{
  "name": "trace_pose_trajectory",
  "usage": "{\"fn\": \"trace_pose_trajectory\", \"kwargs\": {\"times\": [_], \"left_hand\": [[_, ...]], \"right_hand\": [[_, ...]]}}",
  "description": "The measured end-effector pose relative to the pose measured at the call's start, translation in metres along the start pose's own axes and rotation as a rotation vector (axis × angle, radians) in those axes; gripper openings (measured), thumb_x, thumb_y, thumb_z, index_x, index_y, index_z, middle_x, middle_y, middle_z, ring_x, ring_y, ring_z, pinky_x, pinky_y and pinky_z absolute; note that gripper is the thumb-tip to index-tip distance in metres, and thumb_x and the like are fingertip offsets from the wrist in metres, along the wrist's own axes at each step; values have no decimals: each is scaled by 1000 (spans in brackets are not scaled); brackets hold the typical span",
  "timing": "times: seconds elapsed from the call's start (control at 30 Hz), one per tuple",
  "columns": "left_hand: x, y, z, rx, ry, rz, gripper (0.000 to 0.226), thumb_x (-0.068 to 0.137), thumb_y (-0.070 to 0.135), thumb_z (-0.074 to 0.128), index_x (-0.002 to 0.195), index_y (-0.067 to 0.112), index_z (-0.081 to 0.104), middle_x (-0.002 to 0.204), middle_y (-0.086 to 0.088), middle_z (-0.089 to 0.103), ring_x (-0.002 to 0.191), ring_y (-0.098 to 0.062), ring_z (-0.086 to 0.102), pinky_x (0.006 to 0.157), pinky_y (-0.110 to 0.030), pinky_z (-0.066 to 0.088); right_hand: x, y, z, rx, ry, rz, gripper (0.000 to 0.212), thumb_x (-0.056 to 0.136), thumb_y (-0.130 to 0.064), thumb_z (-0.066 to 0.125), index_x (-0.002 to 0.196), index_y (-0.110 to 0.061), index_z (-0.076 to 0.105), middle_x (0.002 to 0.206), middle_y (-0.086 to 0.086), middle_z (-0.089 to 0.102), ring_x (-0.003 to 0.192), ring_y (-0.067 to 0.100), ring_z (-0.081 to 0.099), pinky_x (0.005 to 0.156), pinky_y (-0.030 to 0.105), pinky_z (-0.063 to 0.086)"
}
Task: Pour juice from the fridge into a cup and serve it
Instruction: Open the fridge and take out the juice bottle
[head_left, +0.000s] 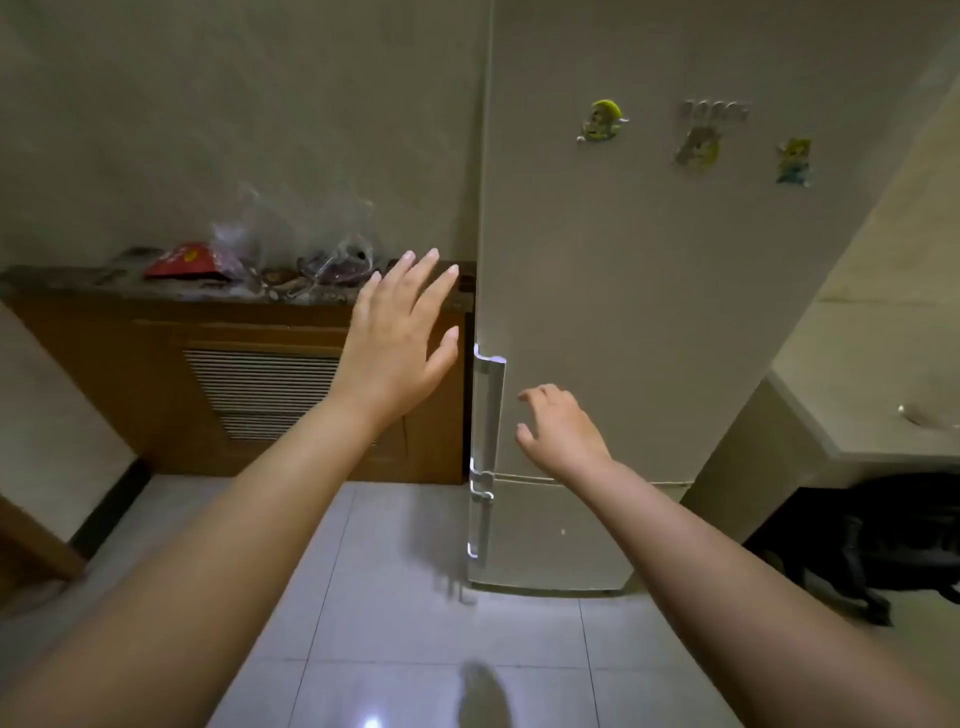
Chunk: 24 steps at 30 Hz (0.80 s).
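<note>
A tall beige fridge (649, 291) stands ahead with both doors closed. Its silver upper handle (489, 410) runs down the left edge, and a shorter lower handle (480, 525) sits below it. My left hand (402, 332) is raised with fingers spread, just left of the upper handle and not touching it. Lower down, my right hand (558, 431) hovers in front of the upper door, just right of the handle, fingers loosely curled and holding nothing. No juice or cup is visible.
A low wooden cabinet (244, 395) with a vent grille stands left of the fridge, with plastic bags (291, 249) and a red packet (184, 260) on top. A pale counter (883, 374) juts out at right, dark objects beneath it. The floor is light tile.
</note>
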<state>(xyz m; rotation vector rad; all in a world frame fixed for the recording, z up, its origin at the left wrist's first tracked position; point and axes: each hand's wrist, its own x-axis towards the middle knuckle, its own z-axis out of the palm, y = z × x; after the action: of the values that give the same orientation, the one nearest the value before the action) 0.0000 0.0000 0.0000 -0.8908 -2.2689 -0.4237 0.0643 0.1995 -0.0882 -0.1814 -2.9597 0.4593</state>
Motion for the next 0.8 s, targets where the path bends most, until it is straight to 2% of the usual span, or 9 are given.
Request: {"fn": "trace_pose_trajectory", "kwargs": {"times": [0.13,0.27,0.4,0.5,0.57,0.63,0.7,0.8], "left_hand": [[54,-23,29,110,-2,140,61,93,35,46,148,18,25,156,-8,22,145,-25,12,117,-49,11],[109,-45,55,244,19,311,68,91,36,47,150,19,18,158,-9,16,146,-27,8,116,-53,11],[152,-56,74,300,131,434,61,93,33,46,149,18,24,156,-9,20,145,-28,14,115,-55,14],[170,-63,86,321,143,516,56,96,34,43,148,18,27,155,-9,23,144,-28,18,114,-56,15],[178,-68,92,343,131,562,56,97,35,40,149,19,25,156,-8,21,144,-28,16,114,-56,11],[187,-75,97,353,97,587,57,99,38,37,150,20,20,157,-7,15,145,-27,12,114,-56,7],[191,-79,98,370,73,601,58,100,40,33,151,22,14,158,-6,11,146,-27,8,114,-57,4],[195,-86,102,357,76,621,57,101,41,31,151,23,12,159,-5,10,146,-27,7,113,-57,5]], "right_hand": [[49,5,15,-46,24,-47,49,88,-25,50,134,-13,38,137,6,42,119,27,42,95,38,42],[96,8,32,-90,77,-112,62,90,-25,53,143,-11,24,151,9,27,135,25,28,110,35,30],[120,5,57,-103,82,-142,67,92,-25,51,146,-8,16,154,11,22,141,26,21,115,35,20],[121,3,75,-121,73,-132,66,88,-24,59,142,-3,28,147,15,36,136,29,33,111,37,27],[121,2,82,-136,62,-126,67,78,-25,71,134,-1,43,135,14,52,125,29,48,102,37,39],[126,2,84,-142,101,-107,68,70,-22,77,129,-2,49,126,12,60,115,28,57,94,35,47],[127,3,82,-138,90,-113,75,65,-8,77,132,0,44,126,14,59,113,31,57,92,36,48],[127,-4,80,-108,28,-92,84,72,9,62,144,-1,20,138,15,43,122,34,41,97,37,44]]}}
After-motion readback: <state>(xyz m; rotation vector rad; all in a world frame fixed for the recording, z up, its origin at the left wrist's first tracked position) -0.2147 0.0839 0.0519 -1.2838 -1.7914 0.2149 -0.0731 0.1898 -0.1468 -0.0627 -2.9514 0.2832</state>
